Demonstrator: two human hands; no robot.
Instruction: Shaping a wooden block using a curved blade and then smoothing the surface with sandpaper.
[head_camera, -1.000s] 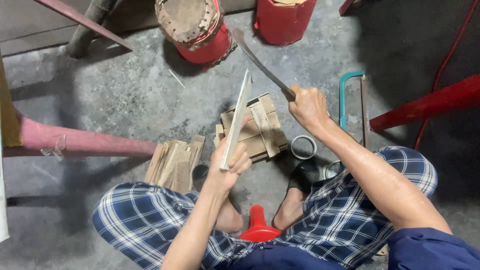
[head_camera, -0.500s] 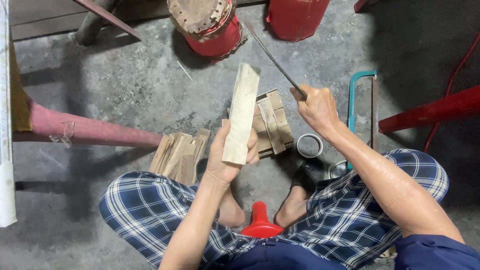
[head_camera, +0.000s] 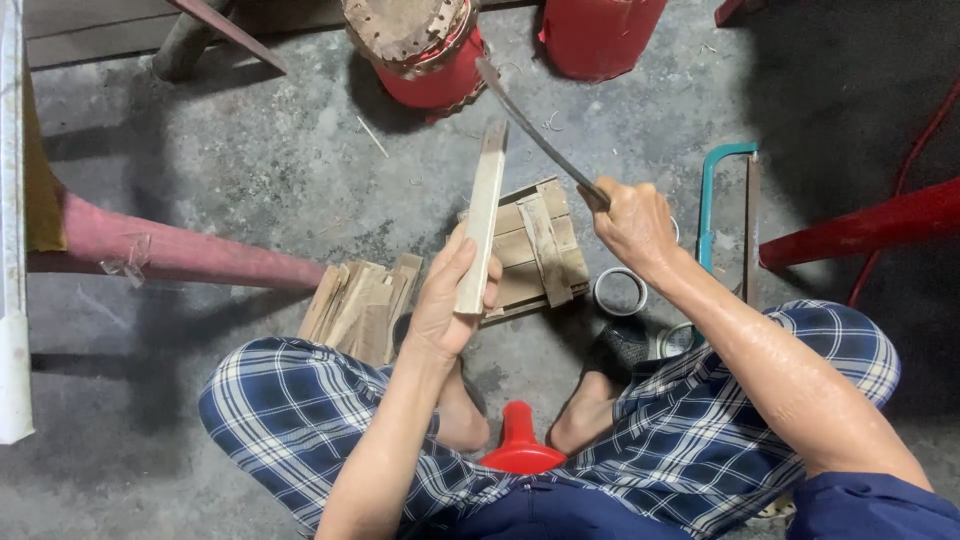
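Fingers (head_camera: 470, 262) of the left hand (head_camera: 447, 305) are wrapped around the lower end of a pale wooden slat (head_camera: 482, 218), thumb on the near face, the rest curled behind. Slat stands near upright, top end tilted slightly right, held above the concrete floor (head_camera: 250, 170).

Far left: a white post (head_camera: 12, 300) along the frame edge, then a pink bar (head_camera: 180, 255) running right toward a loose fan of thin wood strips (head_camera: 360, 305) lying on the floor just left of the left hand.

Behind the slat: a small stack of flat wood pieces (head_camera: 540, 250) on the floor, crossed by 1 diagonal strip. Top centre: a red drum (head_camera: 425, 50) with a worn brown top, and a 2nd red container (head_camera: 600, 30) to its right.

Right hand (head_camera: 632, 222) is closed tight in a fist on the handle of a long dark blade (head_camera: 530, 125). Blade angles up and left, its edge near the slat's top end; contact cannot be confirmed.

Below that hand: a tape roll (head_camera: 620, 292) on the floor, a dark sandal (head_camera: 618, 350) just beside it. Right of the hand: a teal-framed hacksaw (head_camera: 725, 200) lying flat, then a red bar (head_camera: 870, 225) at the frame edge.

Bottom: person sits with legs in blue plaid trousers (head_camera: 290, 420), bare feet either side of a red stool piece (head_camera: 518, 450).
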